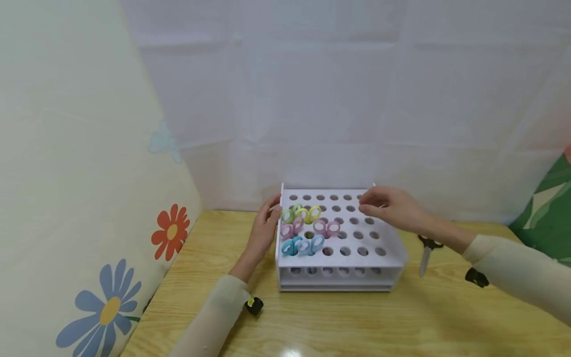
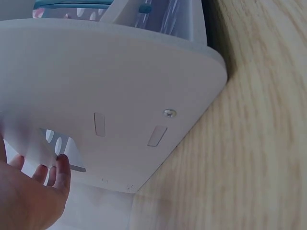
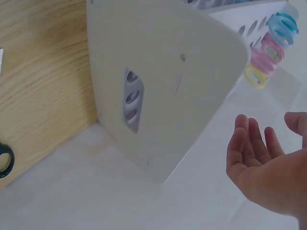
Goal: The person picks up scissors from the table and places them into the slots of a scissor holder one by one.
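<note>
A white tiered rack [image 1: 343, 261] with rows of round holes stands on the table. Several pairs of scissors are in its left-hand holes, handles up: green, yellow [image 1: 314, 213], pink [image 1: 332, 228], teal [image 1: 290, 246] and light blue [image 1: 317, 243]. My left hand [image 1: 263, 232] holds the rack's left side panel, fingertips beside the cut-out slot in the left wrist view. Above the rack's right rear holes hovers my right hand [image 1: 392, 206], fingers loosely bent and nothing between them. Black-handled scissors [image 1: 425, 261] lie on the table right of the rack, under the right forearm.
The wooden table [image 1: 339, 327] extends in front of the rack and to both sides. Pale cloth [image 1: 312, 99] hangs close behind. On the left is a flower-printed cloth [image 1: 111, 208]; a green patterned one [image 1: 548, 213] is at the right.
</note>
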Demonstrator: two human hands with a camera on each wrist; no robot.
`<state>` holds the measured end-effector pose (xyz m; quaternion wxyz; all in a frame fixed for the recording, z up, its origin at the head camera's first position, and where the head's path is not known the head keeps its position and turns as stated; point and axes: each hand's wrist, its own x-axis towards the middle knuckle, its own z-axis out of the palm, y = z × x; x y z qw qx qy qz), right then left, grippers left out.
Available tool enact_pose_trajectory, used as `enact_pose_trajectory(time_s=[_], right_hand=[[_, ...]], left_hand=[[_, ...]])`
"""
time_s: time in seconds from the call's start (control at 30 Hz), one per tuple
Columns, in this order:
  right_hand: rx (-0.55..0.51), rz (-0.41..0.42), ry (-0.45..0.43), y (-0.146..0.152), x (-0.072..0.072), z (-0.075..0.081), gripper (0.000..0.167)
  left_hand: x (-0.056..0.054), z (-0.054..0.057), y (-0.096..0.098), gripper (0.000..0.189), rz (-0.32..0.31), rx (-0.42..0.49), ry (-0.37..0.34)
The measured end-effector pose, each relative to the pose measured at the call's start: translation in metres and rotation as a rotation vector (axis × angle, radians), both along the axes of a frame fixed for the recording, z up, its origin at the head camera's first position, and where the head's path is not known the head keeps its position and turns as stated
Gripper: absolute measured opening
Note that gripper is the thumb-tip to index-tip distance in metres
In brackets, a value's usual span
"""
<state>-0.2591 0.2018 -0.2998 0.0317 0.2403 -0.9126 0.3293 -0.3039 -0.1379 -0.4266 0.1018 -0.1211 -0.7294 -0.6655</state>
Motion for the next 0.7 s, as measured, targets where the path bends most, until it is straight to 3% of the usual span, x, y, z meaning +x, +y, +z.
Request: enact_pose_trajectory(time_s=[0.37, 0.7], right_hand=[[0.019, -0.116, -0.007, 0.054, 0.006, 0.009, 0.025], [-0.002, -0.189, -0.083, 0.1, 0.007, -0.01, 0.031]], left_hand=[[0.001, 0.001, -0.001, 0.045, 0.017, 0.002, -0.005], [0.001, 0.001, -0.001, 0.049, -0.002, 0.006, -0.023]])
